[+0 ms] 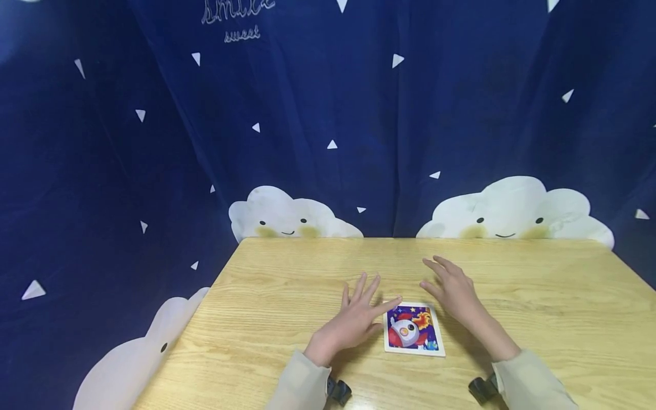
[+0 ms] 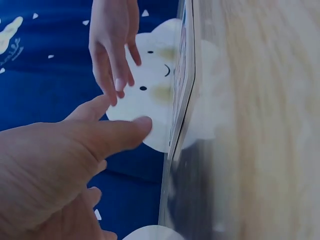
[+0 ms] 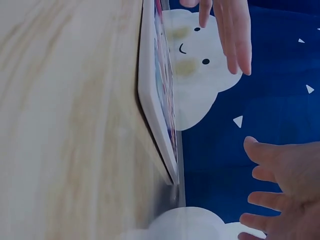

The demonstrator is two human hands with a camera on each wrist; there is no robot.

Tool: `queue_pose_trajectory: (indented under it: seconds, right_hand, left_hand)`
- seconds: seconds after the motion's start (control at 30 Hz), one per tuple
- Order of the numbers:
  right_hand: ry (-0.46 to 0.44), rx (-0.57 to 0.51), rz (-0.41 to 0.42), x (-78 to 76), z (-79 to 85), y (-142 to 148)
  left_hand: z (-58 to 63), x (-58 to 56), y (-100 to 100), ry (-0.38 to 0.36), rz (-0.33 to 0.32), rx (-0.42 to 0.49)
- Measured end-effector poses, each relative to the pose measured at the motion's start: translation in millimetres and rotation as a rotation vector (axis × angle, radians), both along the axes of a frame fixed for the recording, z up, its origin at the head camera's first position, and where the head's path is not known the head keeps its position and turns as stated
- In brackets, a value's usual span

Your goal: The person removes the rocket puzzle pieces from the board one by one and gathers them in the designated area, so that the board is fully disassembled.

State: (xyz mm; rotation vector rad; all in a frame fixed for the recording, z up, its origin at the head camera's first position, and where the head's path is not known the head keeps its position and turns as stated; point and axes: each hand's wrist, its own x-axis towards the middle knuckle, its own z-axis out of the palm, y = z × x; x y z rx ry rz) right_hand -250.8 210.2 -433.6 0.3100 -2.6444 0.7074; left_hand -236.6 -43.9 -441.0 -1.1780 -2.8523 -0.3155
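Note:
A square picture puzzle in a white frame lies flat on the wooden table, showing a cartoon character in a red and white suit on a purple ground. My left hand hovers at its left side with fingers spread, the index finger overlapping the frame's top left corner in the head view. To the upper right of the puzzle, my right hand is raised with loosely bent fingers and holds nothing. In the left wrist view the puzzle's thin edge shows side-on, beyond the left thumb. The right wrist view shows its white rim.
The light wooden table reaches back to a dark blue curtain printed with white triangles and smiling clouds. Black wrist straps sit at both cuffs of the beige sleeves.

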Motion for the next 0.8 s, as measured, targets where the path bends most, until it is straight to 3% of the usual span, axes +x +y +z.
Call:
queue_pose_trajectory:
  seconds: [0.33,0.8]
  right_hand:
    - [0.004,-0.118,0.157,-5.6,-6.3,-2.8]
    - [-0.170,-0.154,0.307,-12.5,-16.0,-16.1]
  left_hand:
    - [-2.0,5.3,5.9,-0.041,-0.053,-0.057]
    - [-5.8,5.5,8.5,-0.140,-0.047,-0.114]
